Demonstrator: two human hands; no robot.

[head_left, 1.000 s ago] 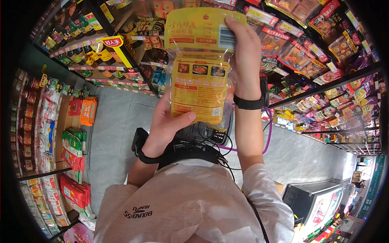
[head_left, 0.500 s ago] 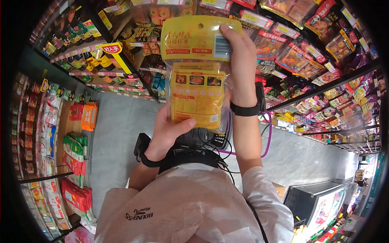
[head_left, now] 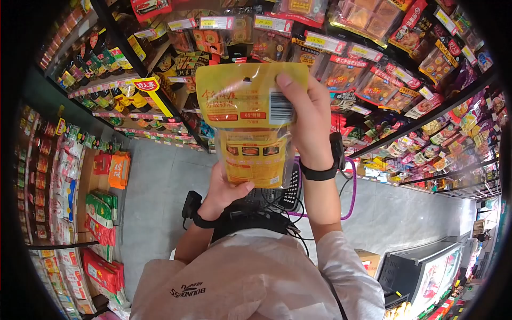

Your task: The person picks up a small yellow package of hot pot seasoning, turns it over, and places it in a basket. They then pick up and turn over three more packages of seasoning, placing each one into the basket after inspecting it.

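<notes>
A yellow food package (head_left: 248,120) with a clear lower pouch is held up in front of my chest, its printed back and barcode facing the camera. My right hand (head_left: 309,114) grips its upper right side, thumb over the barcode corner and fingers behind. At the lower left, my left hand (head_left: 224,189) pinches the bottom edge with the thumb in front; its other fingers are mostly hidden. Black straps with small devices sit on both wrists. Below the package, a dark basket with a purple rim (head_left: 349,200) shows near my waist.
Hanging food packets (head_left: 346,72) with price tags fill the shelves ahead and to the right. Bottles (head_left: 122,90) line the upper left shelf. Red and green bags (head_left: 101,216) stack at left. A black display unit (head_left: 416,269) stands lower right on the grey floor (head_left: 154,197).
Both hands have lowered the package toward my body, and it has moved slightly left. Its top now tilts more toward the camera. The hold on it looks the same.
</notes>
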